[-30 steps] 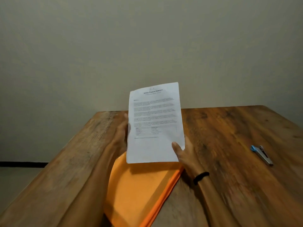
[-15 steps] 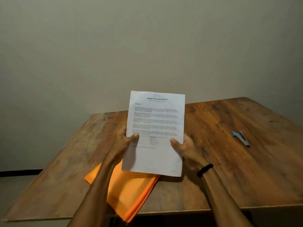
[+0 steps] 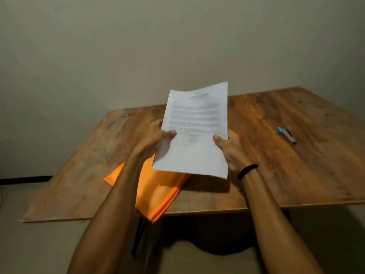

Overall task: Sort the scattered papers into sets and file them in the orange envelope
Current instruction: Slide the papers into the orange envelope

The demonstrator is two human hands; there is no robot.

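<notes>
Gripping the printed papers [image 3: 194,133] by both side edges, left hand [image 3: 156,139] and right hand [image 3: 230,149] hold them above the orange envelope [image 3: 156,192] on the worktop [image 3: 276,175].

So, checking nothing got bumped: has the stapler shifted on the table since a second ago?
No. The stapler keeps its place relative to the far right corner of the table; only the view shifted.

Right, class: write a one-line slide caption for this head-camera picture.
Left hand and right hand hold papers above an orange envelope on a wooden table.
</notes>
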